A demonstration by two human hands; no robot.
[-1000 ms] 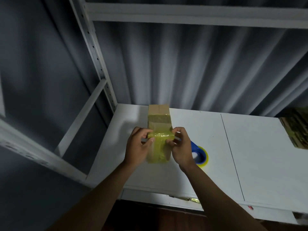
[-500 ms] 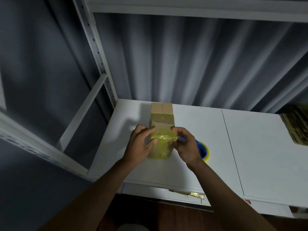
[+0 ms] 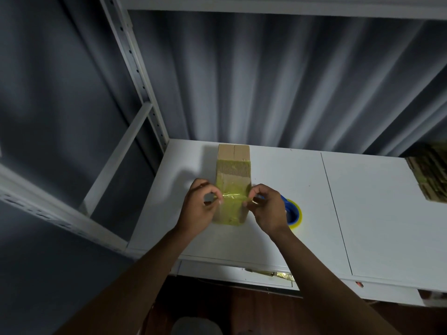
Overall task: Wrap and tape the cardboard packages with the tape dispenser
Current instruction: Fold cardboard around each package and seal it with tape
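Package (image 3: 232, 189) upright on table (image 3: 362, 201) | tape strip (image 3: 232, 196) pinched between left fingers (image 3: 219, 198) and right fingers (image 3: 247, 201)

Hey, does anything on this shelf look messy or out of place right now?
Crumpled yellow tape scraps hang at the white shelf's front edge, below the tape dispenser. The tape strip pinched between both hands looks wrinkled, not flat.

At the centre of the frame we see a cardboard package (image 3: 232, 187) on a white table (image 3: 362, 213). Our left hand (image 3: 198, 211) and right hand (image 3: 267, 209) pinch a yellow tape strip (image 3: 233, 196) across it; a tape dispenser (image 3: 294, 212) lies just right.
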